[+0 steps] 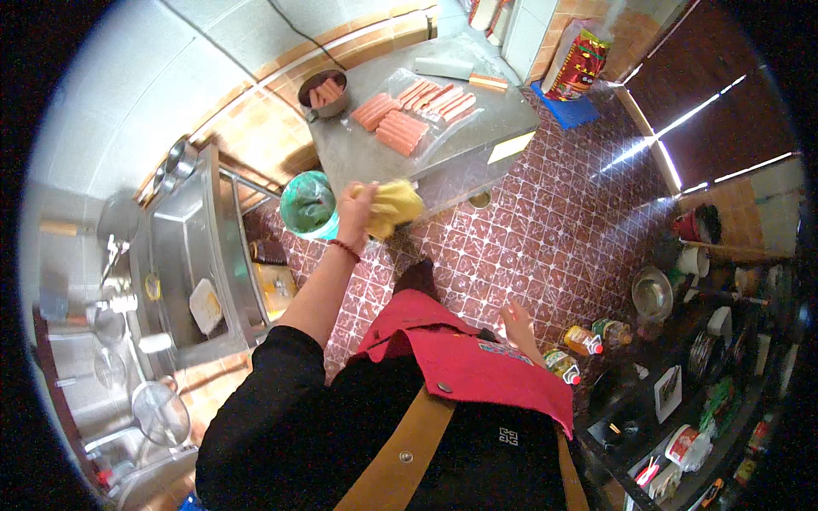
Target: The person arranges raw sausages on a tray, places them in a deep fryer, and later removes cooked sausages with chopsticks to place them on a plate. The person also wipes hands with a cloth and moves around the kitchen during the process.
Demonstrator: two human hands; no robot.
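My left hand (358, 207) grips a yellow cloth (395, 205) near the front edge of the grey worktop (364, 160), beside a green-lined bin (310, 204). Over the tiled floor at my right side hangs my right hand (519, 322), its fingers apart and nothing seen in it. Rows of pink sausages (401, 131) lie on clear plastic film on the worktop, with sliced pieces (441, 101) behind them. A cleaver (444, 67) with a wooden handle rests behind the film. More sausages stand in a dark metal pot (335, 105) at the worktop's left corner.
To the left are a steel sink (182, 255) and hanging strainers (161, 414). Oil bottles (581, 340) stand on the floor at right, near a metal bowl (652, 294) and a dark, loaded shelf (617, 441). A red sack (580, 64) sits on a blue mat (565, 110).
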